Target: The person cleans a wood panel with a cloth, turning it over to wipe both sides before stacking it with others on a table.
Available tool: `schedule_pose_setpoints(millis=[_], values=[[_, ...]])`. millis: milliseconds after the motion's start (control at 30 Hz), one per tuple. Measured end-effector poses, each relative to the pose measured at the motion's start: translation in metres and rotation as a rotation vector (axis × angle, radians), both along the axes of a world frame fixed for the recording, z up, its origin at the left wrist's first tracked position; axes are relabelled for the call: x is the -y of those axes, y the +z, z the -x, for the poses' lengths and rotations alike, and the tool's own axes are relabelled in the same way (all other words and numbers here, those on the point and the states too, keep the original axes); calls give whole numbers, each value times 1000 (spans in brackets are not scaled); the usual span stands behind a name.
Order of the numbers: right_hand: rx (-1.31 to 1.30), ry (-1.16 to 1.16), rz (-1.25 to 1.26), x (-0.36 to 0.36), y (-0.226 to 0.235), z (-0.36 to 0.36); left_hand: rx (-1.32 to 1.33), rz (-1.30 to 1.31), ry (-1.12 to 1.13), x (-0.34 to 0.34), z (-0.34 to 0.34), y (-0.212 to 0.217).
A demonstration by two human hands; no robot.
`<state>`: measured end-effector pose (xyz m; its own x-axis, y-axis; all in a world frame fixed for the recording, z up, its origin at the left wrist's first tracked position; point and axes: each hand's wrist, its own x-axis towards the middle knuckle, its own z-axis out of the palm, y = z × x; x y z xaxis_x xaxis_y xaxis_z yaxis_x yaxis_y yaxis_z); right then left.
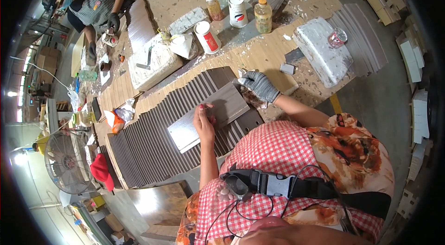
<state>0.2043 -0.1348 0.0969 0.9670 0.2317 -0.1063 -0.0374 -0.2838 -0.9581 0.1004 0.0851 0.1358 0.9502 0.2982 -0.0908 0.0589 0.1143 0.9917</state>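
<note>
Bare left hand [204, 122] presses grey panel [211, 114] — gloved right hand [258, 85] alongside.

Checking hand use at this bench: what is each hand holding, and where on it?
Left hand presses the grey panel near its lower edge. Gloved right hand clutches something small; unclear what.

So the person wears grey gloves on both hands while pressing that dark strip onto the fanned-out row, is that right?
Not quite. Only the right hand wears a grey glove; the left hand is bare. The head view shows it resting on the dark strip, which lies atop the fanned-out row, as you say.
</note>
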Motion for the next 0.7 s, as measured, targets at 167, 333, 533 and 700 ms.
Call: schedule_pose_setpoints(millis=[167, 333, 533, 700], values=[[2, 39, 66, 1, 1, -1, 21, -9, -16, 0, 0, 0], [16, 25, 52, 1, 2, 2, 3, 7, -8, 0, 1, -1], [-56, 24, 70, 4, 2, -2, -11, -19, -9, 3, 0, 2], [73, 65, 7, 0, 5, 3, -20, -66, 27, 4, 2, 3]])
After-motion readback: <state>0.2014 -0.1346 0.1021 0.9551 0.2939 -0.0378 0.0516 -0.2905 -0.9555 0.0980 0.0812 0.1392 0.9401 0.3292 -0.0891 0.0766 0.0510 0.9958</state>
